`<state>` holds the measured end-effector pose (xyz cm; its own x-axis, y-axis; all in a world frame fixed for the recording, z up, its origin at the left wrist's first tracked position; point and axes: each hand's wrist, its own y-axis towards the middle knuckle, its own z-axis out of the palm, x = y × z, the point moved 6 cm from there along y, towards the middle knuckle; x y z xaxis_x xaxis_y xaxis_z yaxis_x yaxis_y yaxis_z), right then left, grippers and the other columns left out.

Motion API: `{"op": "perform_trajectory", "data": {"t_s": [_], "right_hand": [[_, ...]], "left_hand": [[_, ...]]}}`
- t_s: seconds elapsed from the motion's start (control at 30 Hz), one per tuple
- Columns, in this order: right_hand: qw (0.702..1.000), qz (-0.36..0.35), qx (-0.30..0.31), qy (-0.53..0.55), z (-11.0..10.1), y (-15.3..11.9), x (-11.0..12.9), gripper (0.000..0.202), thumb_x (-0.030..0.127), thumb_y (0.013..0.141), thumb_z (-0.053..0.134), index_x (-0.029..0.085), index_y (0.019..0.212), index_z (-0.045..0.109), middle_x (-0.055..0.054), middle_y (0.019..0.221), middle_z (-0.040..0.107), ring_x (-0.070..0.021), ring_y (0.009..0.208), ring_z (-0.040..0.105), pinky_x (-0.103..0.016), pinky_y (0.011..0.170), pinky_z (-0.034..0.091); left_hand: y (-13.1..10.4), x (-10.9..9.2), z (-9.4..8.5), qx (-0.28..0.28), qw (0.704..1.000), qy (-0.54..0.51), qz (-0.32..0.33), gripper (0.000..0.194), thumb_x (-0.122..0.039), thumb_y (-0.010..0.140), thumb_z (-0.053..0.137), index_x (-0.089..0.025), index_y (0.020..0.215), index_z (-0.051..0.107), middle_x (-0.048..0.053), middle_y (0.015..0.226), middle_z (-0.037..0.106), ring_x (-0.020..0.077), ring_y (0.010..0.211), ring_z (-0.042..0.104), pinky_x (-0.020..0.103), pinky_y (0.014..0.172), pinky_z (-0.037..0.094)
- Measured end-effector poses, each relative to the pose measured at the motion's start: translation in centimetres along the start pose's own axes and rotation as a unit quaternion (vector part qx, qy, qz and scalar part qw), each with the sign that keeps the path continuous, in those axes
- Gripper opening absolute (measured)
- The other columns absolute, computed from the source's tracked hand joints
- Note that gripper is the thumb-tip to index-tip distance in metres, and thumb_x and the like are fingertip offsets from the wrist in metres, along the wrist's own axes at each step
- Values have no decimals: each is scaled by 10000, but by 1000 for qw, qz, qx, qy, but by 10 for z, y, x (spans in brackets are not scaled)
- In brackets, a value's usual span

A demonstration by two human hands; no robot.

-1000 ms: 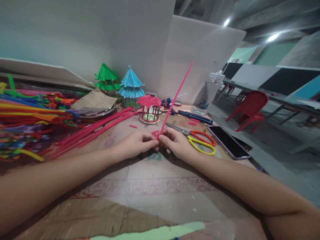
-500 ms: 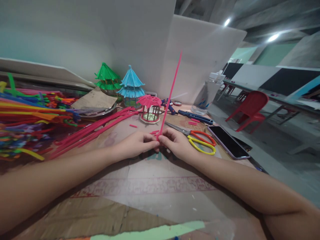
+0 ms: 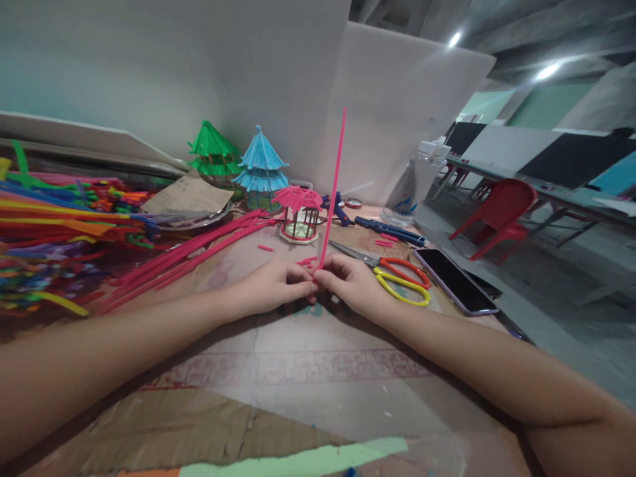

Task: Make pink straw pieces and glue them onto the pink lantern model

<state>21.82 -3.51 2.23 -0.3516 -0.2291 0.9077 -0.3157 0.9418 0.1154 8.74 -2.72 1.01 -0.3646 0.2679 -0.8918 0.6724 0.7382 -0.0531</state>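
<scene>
Resting on the bench: both forearms, with the hands meeting near its middle.
Left hand (image 3: 271,287): fingers pinched together on the bottom end of the pink straw (image 3: 334,182), tips touching those of the other hand.
Right hand (image 3: 350,283): fingers closed on the same bottom end from the other side.
Pink straw: stands nearly upright from between the fingers, leaning slightly right, its top against the white wall panel.
Bench (image 3: 318,391): covered in worn brown cardboard with faded red print; a pale green strip lies along the near edge.
Just right of the fingers: scissors (image 3: 395,275) with an orange and a yellow handle, lying flat.
Further right: a dark phone (image 3: 454,281), face up near the bench edge.
Just behind the fingers: a small pink-roofed hut (image 3: 299,213) made of straws, with short pink cut pieces scattered about it.
Behind and left of that: a blue-roofed hut (image 3: 260,165) and a green-roofed hut (image 3: 213,154) against the wall.
Left of the fingers: a fan of long pink straws (image 3: 189,255), and beyond it a heap of mixed coloured straws (image 3: 54,225).
Behind and right: a clear plastic bottle (image 3: 410,189) and a blue tool (image 3: 390,232) lying flat.
Room: white panels (image 3: 278,79) behind the bench; to the right, a red chair (image 3: 497,215), long tables and ceiling lights.
</scene>
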Motion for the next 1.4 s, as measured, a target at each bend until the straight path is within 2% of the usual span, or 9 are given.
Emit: {"op": "perform_trajectory", "data": {"t_s": [0.2,0.37,0.5,0.57,0.67,0.8,0.9,1.13,1.4], "right_hand": [[1000,-13,12,-5,1,1,1,274,394,814,621,163,961,606,-17,785,644,-113,607,570,-200,468,424],[999,-11,13,-29,2,1,4,292,400,834,605,162,1004,617,-10,754,639,-117,598,554,-213,489,423],[999,-40,26,20,3,3,6,229,376,847,585,162,928,594,-13,787,621,-115,643,553,-229,565,439],[998,-35,26,34,2,4,3,224,396,861,564,172,860,573,14,707,570,-103,589,509,-220,528,405],[1000,-25,0,15,-2,4,-3,273,437,892,515,185,794,549,40,611,507,-97,524,449,-215,480,353],[998,-37,-37,-22,-8,4,-4,341,486,909,476,189,750,526,26,623,540,-109,548,478,-228,516,382],[998,-36,-32,-34,-8,4,-3,395,523,913,447,189,709,504,31,603,517,-104,531,469,-225,504,382],[1000,-4,-11,-7,-3,5,-4,299,469,851,568,172,880,570,16,695,563,-100,553,499,-200,454,400],[1000,-16,-4,-20,-1,3,2,285,427,841,583,150,904,600,-12,720,608,-113,567,528,-226,490,417]], "left_hand": [[0,-5,-2,-10,999,29,33,385,-483,868,523,-144,798,692,1,642,605,99,545,483,198,502,336],[1,-4,-2,-12,999,27,45,356,-458,869,534,-143,800,686,7,670,621,105,574,507,198,526,353],[0,-3,-3,-28,999,-7,22,392,-488,873,523,-139,794,682,8,647,616,98,544,503,197,495,355],[0,-4,-3,-30,999,-25,16,391,-492,862,537,-135,792,682,17,669,638,96,538,500,198,485,351],[0,-5,-4,-33,999,-38,14,391,-495,847,554,-130,793,683,39,734,680,104,563,524,205,502,366],[0,-10,-5,-40,999,-24,27,386,-470,849,556,-117,779,696,47,721,681,114,591,533,212,539,377],[-1,-12,-5,-41,999,-18,28,374,-455,845,561,-117,764,699,30,675,655,108,563,509,212,521,360],[-2,-8,-3,-30,999,-14,23,377,-468,849,545,-126,777,684,7,637,611,97,529,484,202,474,331],[0,-5,-2,-26,999,-19,32,346,-433,862,547,-122,798,685,11,668,618,86,540,494,183,477,355]]}}
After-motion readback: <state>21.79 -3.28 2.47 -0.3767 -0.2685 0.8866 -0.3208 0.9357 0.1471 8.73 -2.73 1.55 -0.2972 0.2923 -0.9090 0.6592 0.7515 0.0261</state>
